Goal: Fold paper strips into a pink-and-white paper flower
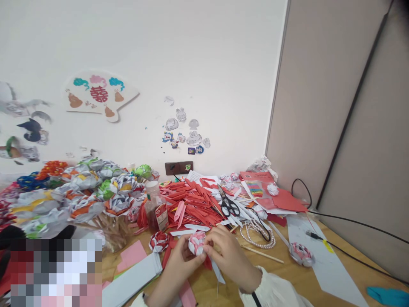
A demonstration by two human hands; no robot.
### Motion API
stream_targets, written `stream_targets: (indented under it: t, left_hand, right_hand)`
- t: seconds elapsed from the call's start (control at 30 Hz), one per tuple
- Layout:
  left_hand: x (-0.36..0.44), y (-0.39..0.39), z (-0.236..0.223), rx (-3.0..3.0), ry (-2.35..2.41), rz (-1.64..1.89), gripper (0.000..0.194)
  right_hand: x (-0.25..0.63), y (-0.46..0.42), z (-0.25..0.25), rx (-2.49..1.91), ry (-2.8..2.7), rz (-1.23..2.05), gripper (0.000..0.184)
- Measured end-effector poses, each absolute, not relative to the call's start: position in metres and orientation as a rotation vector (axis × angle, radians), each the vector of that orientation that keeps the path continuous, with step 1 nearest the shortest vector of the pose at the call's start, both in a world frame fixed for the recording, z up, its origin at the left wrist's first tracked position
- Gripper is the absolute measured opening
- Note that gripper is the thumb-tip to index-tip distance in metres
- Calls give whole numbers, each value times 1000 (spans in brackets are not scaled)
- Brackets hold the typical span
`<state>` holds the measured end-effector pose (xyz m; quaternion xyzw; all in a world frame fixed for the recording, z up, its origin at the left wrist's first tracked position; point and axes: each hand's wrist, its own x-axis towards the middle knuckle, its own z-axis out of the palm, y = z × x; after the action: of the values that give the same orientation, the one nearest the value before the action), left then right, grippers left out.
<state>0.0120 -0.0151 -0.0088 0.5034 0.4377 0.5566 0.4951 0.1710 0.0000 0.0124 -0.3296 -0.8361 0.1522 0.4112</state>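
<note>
A pink and white folded-paper flower point(196, 242) is held between my two hands above the front of the table. My left hand point(180, 260) is closed round its left side and underside. On the other side, the fingers of my right hand point(225, 246) pinch its lower right edge. Just left of my left hand lies a red and white paper flower point(159, 241). Below my hands a pale paper strip point(218, 271) slants downward; whether it joins the flower I cannot tell. Red folded paper strips point(194, 198) are heaped beyond my hands.
Black-handled scissors point(229, 205) rest on the heap. A jar point(155, 207) stands left of it. Pearl strings point(255, 234), a wooden stick point(263, 254) and another paper flower point(301, 254) lie right. Many finished flowers point(86, 183) crowd the left. Black cables point(358, 224) cross the right side.
</note>
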Motion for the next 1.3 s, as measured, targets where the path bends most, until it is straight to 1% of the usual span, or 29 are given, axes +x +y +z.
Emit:
stream_targets:
  t: [0.37,0.6,0.67,0.87,1.03,1.17,1.23,1.3]
  left_hand:
    - [13,-17,-8,1215,1052,1349,53]
    - [11,-16,-10,1189,1034,1349,56]
    - [11,-15,-12,1204,1023,1360,54]
    - [11,-16,-11,1388,1209,1382,37]
    - [11,-17,-11,1450,1223,1380,33]
    - [10,-18,-11,1472,1256,1390,29]
    - [11,-19,-9,1459,1240,1401,31]
    - [12,-20,-7,1442,1207,1408,35]
  right_hand:
    - [168,2,12,-873,-2003,528,12]
    - [167,2,9,-869,-2030,429,11]
    - [167,2,7,-862,-2019,415,11]
    - [165,2,5,-841,-1971,455,11]
    - [163,3,2,-898,-1951,516,11]
    - [162,1,0,-874,-1984,400,11]
    - [161,1,-1,-868,-1970,405,12]
    - [160,2,-1,-906,-1923,488,13]
